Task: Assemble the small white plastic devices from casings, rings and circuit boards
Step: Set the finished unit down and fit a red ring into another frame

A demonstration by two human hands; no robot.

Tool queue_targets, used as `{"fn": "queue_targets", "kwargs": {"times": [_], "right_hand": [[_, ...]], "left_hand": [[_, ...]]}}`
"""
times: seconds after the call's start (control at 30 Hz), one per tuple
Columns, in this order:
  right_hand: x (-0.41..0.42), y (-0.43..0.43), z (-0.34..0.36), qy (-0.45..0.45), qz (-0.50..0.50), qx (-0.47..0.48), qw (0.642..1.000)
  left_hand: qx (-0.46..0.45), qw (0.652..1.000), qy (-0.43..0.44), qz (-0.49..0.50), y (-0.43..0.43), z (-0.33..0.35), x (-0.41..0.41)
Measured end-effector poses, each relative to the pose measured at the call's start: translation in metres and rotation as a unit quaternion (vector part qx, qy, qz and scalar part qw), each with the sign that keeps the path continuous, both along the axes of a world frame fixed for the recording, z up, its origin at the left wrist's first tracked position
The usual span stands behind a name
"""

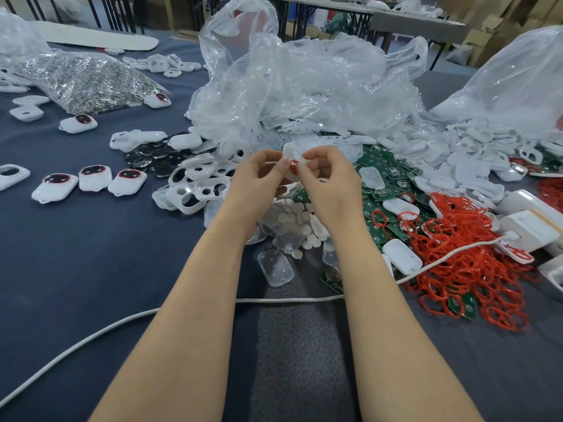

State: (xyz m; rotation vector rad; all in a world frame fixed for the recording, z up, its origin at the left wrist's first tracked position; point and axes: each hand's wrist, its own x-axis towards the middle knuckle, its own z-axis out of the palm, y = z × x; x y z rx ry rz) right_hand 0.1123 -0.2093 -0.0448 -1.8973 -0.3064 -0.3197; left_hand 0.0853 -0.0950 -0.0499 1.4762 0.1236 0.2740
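Dark blue cloth covers the desk (91,254), with folding tables and cardboard boxes behind it in what looks like a workshop; crumpled clear plastic bags (304,86) are heaped toward the far edge, and the loose parts spill out below them within easy reach. Green circuit boards (380,166) and a tangle of red rings (457,239) lie toward the right edge, open white shells (195,190) sit left of centre, and small round white discs (292,220) lie directly under the wrists; finished devices (91,178) stand in a loose row toward the left edge, apparently set apart from the stock; a white cable (289,299) trails across near the front edge. Both hands are raised above the pile near the middle of the desk, presumably so the small piece can be turned freely; the left hand (259,175) and right hand (329,178) have their fingers curled in, each pinching a side of one white casing (291,155). It sits between the two sets of fingertips, its upper part showing above them and the rest hidden; a speck of red (294,162) shows at the fingertips, likely a ring being seated, though I cannot tell for certain.
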Motion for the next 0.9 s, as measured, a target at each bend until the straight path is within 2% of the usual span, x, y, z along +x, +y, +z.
{"fn": "queue_targets", "kwargs": {"times": [0.1, 0.23, 0.43, 0.63, 0.9], "right_hand": [[0.0032, -0.0007, -0.0008, 0.063, 0.0, 0.022, 0.998], [0.0043, -0.0036, -0.0004, 0.137, -0.012, 0.038, 0.99], [0.0013, -0.0005, -0.001, 0.068, -0.05, -0.05, 0.995], [-0.0002, -0.0026, -0.0002, 0.027, -0.073, -0.05, 0.996], [-0.0011, -0.0031, -0.0027, -0.001, -0.074, -0.078, 0.994]], "left_hand": [[-0.003, 1.0, 0.001, -0.004, -0.0003, -0.0008, 0.0006], [0.055, 0.998, -0.012, -0.022, -0.0018, -0.0008, 0.0005], [0.127, 0.991, -0.034, 0.008, -0.0068, 0.0012, 0.0007], [0.06, 0.998, -0.002, 0.003, -0.0078, -0.0002, 0.0006], [0.141, 0.99, -0.023, -0.013, -0.0084, -0.0044, 0.0011]]}}
